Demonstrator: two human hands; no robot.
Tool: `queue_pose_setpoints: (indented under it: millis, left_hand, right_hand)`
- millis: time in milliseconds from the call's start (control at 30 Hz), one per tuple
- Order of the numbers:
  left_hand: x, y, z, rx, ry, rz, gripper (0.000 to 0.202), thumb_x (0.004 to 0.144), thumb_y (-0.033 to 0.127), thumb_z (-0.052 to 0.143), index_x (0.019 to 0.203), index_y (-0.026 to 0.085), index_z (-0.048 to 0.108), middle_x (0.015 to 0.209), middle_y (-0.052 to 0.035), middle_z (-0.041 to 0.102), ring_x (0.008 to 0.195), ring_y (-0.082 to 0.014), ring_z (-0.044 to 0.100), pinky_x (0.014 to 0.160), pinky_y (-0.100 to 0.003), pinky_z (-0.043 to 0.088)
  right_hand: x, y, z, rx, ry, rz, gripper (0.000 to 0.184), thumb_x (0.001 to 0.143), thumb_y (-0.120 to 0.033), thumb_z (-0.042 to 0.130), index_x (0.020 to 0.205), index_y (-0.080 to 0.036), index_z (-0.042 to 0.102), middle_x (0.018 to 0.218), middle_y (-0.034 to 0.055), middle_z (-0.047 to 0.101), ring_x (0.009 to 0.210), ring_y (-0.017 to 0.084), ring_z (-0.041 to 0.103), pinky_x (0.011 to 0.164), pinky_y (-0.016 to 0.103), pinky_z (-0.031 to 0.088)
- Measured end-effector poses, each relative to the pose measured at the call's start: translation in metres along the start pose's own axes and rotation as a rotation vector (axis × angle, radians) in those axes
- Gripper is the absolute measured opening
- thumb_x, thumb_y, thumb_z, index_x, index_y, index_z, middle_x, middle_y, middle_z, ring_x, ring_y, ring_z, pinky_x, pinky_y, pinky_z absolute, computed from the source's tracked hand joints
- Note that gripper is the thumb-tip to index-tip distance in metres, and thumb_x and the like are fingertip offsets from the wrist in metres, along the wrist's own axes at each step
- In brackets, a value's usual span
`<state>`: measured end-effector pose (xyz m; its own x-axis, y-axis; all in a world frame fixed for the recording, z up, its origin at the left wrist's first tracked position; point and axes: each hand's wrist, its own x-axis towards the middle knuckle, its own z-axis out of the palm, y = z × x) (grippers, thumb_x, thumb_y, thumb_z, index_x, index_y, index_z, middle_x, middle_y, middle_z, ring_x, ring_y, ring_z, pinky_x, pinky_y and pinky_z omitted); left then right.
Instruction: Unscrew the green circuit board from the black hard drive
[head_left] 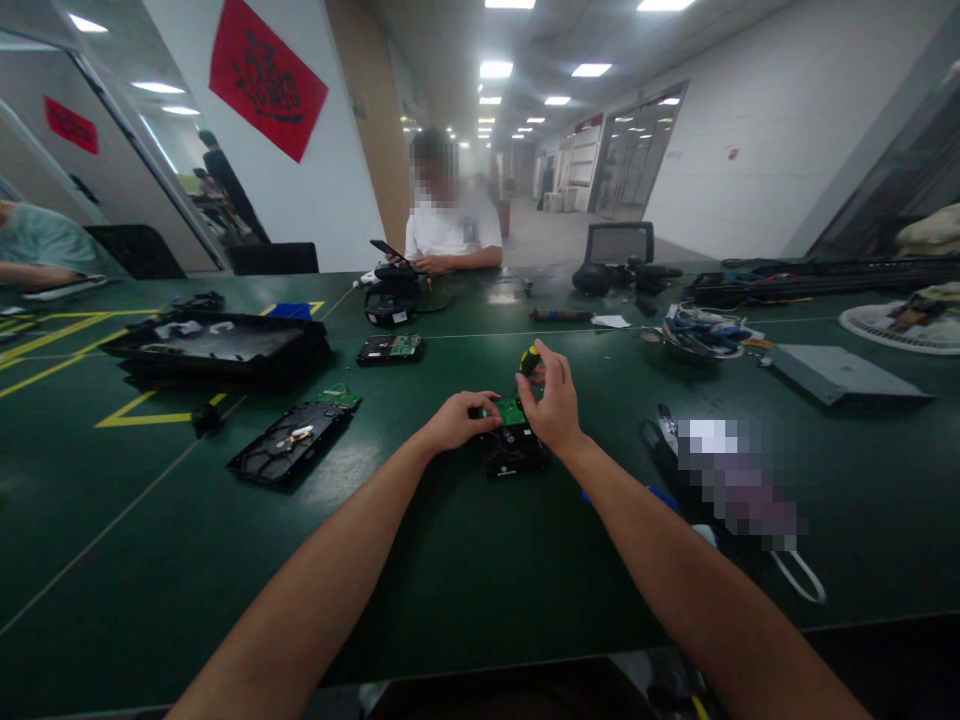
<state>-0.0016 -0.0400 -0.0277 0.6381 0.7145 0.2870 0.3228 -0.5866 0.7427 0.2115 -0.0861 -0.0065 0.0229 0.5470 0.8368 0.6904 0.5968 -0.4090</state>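
A black hard drive [514, 452] with a green circuit board [513, 411] lies on the table in front of me. My left hand [463, 420] is at the drive's left side, its fingers curled onto the board's edge and gripping it. In my right hand [553, 398] is a screwdriver [530, 360] with a yellow and black handle, held upright over the right part of the board. The screwdriver's tip is mostly hidden by my fingers, so whether it touches a screw is unclear.
Left of me lie a black plastic cover [294, 440], a second hard drive [391, 349] and a large black casing [217, 345]. To the right are a blurred pouch [739, 480], a bowl of cables [705, 335] and a grey metal box [847, 375]. A person [454, 230] sits opposite.
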Motion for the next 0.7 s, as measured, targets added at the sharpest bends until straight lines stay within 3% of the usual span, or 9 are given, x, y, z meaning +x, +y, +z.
queue_pose_setpoints:
  millis: [233, 400, 567, 700]
  left_hand:
    - [0.0004, 0.0034, -0.0002, -0.035, -0.002, 0.013, 0.013, 0.083, 0.030, 0.076, 0.090, 0.020, 0.077, 0.131, -0.0112, 0.070, 0.128, -0.0281, 0.062, 0.113, -0.044, 0.040]
    - [0.0004, 0.0025, 0.0001, -0.036, 0.003, 0.008, 0.013, 0.083, 0.030, 0.077, 0.090, 0.020, 0.077, 0.129, -0.0115, 0.070, 0.128, -0.0288, 0.062, 0.112, -0.045, 0.040]
    - [0.0002, 0.0033, -0.0002, -0.034, 0.007, 0.018, 0.012, 0.083, 0.030, 0.077, 0.090, 0.020, 0.077, 0.129, -0.0111, 0.070, 0.126, -0.0283, 0.063, 0.111, -0.044, 0.041]
    - [0.0007, 0.0035, 0.0002, -0.033, 0.008, 0.023, 0.012, 0.083, 0.030, 0.076, 0.090, 0.020, 0.077, 0.128, -0.0109, 0.071, 0.125, -0.0278, 0.064, 0.111, -0.044, 0.041]
  right_hand:
    - [0.0005, -0.0016, -0.0003, -0.031, -0.009, -0.021, 0.067, 0.099, -0.029, 0.053, 0.160, -0.028, 0.025, 0.129, 0.0144, 0.053, 0.106, 0.026, 0.061, 0.094, 0.050, 0.059]
    - [-0.0001, -0.0011, 0.0005, -0.020, -0.017, -0.011, 0.066, 0.099, -0.032, 0.056, 0.158, -0.030, 0.028, 0.125, 0.0124, 0.053, 0.095, 0.023, 0.063, 0.087, 0.046, 0.061]
    - [0.0000, -0.0021, 0.0004, -0.027, -0.014, -0.018, 0.067, 0.100, -0.027, 0.051, 0.161, -0.028, 0.022, 0.130, 0.0144, 0.053, 0.105, 0.025, 0.062, 0.095, 0.048, 0.058]
    - [-0.0001, -0.0015, 0.0003, -0.015, -0.016, -0.012, 0.065, 0.099, -0.029, 0.055, 0.158, -0.029, 0.029, 0.125, 0.0129, 0.054, 0.098, 0.024, 0.062, 0.090, 0.047, 0.061]
